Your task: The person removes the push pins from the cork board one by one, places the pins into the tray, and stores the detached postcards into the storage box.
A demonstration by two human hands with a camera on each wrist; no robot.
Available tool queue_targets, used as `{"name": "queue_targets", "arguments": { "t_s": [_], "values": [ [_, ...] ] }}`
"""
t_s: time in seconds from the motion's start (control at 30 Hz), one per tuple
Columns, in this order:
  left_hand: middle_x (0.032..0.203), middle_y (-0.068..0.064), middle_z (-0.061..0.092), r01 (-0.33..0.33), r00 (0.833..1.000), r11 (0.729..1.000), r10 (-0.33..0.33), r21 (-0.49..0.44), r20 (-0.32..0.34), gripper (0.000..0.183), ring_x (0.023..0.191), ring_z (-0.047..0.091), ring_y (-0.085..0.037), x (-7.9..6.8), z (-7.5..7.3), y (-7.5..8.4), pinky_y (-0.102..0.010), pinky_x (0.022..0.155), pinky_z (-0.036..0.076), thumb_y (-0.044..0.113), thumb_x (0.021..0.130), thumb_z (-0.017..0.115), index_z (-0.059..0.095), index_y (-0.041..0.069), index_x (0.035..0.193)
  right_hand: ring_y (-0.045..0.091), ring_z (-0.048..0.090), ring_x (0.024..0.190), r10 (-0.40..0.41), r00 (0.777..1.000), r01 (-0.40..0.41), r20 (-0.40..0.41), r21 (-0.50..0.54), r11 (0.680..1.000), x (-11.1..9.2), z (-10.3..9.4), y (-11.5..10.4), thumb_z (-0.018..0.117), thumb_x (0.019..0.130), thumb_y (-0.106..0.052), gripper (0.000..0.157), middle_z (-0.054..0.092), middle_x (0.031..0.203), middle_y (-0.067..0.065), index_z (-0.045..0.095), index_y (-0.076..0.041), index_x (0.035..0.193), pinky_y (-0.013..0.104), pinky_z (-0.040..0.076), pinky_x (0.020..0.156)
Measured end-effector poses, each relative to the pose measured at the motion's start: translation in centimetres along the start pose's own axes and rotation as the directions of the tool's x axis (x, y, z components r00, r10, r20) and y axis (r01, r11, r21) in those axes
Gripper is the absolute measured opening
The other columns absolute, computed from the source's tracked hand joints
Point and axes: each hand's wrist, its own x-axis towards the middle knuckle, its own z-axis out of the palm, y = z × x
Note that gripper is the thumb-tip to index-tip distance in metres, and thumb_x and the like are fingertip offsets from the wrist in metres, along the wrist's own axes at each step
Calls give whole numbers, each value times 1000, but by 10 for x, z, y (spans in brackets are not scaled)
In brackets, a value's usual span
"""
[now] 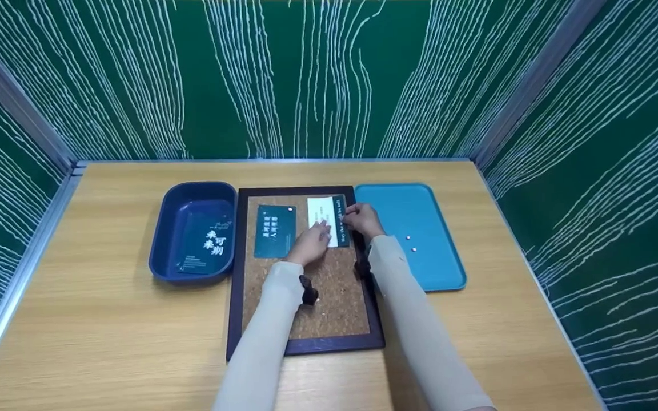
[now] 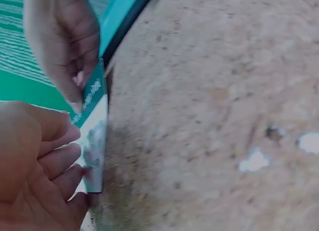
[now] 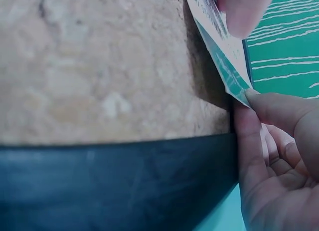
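A white card with a dark green strip (image 1: 337, 228) lies at the upper right of a framed corkboard (image 1: 329, 308). My right hand (image 1: 364, 220) pinches the card's green edge; the right wrist view shows the thumb (image 3: 284, 109) on a corner that is lifted off the cork. My left hand (image 1: 313, 242) rests its fingers (image 2: 62, 161) on the white part, loosely bent. Left of it, a green card (image 1: 275, 231) with white lettering lies on the cork, with a small pin (image 1: 289, 209) at its upper right corner.
A dark blue bin (image 1: 160, 240) left of the board holds another green card (image 1: 203, 245). On the right, a light blue tray (image 1: 403, 205) carries two small pins (image 1: 411, 244) and sits against the board's dark frame (image 1: 334, 345). Green line-patterned walls (image 1: 329, 80) enclose the table.
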Motion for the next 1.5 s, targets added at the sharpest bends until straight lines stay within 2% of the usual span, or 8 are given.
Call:
{"name": "queue_targets", "arguments": {
  "t_s": [0.1,0.33,0.4,0.57,0.73,0.97,1.2,1.5],
  "values": [
    [155,-15,33,5,1000,998,-4,-69,12,43,146,25,-29,-4,-7,-1,-41,121,23,19,104,37,43,2,143,25,66,97,-4,1000,4,-5,-3,1000,0,1,2,65,90,-10,21,65,112,16,63,-1,109,34,58,80],
    [156,-9,32,22,1000,993,-24,-112,-12,48,145,28,-26,-13,-27,1,-40,120,25,27,105,36,36,8,149,28,65,102,-18,1000,18,6,9,1000,-3,-2,2,63,91,-9,24,63,116,18,61,1,114,37,57,85],
    [153,-9,39,25,999,992,-30,-124,-35,49,135,45,-26,-16,-34,1,-39,115,34,31,105,36,34,11,150,28,65,103,-17,1000,17,9,11,1000,-3,-2,2,63,92,-9,25,63,116,18,61,1,114,37,57,86],
    [145,-11,48,14,996,987,-28,-159,-85,50,123,54,-28,-25,-53,-2,-41,109,41,34,105,35,33,13,150,27,65,100,1,1000,-1,5,4,1000,-2,-2,1,62,92,-9,24,63,115,18,61,1,114,36,57,84],
    [154,-8,37,-21,993,990,4,-139,-120,50,140,37,-27,-34,-73,-9,-43,118,29,35,105,34,31,17,151,30,64,105,-18,1000,17,15,35,999,-3,-1,1,62,92,-7,29,61,121,19,60,3,119,37,57,86],
    [161,1,19,-1,986,992,-21,-128,-167,52,146,25,-25,-45,-99,-18,-43,121,20,40,105,28,25,21,153,24,64,97,-1,1000,1,-2,51,999,0,4,0,65,90,-7,24,62,113,16,62,2,112,34,57,81],
    [160,-3,23,-10,968,992,-21,-123,-250,50,147,22,-23,-61,-122,-32,-42,122,19,35,105,32,27,18,153,24,65,97,-25,1000,25,-7,34,999,-1,4,3,64,90,-9,28,62,113,17,62,2,116,34,57,82],
    [158,-9,29,6,933,990,-57,-143,-355,51,147,25,-26,-82,-152,-52,-42,121,22,35,105,35,30,14,152,21,64,92,12,1000,-12,-20,38,999,-2,2,1,65,90,-9,25,63,109,13,62,0,113,32,57,81]
  ]
}}
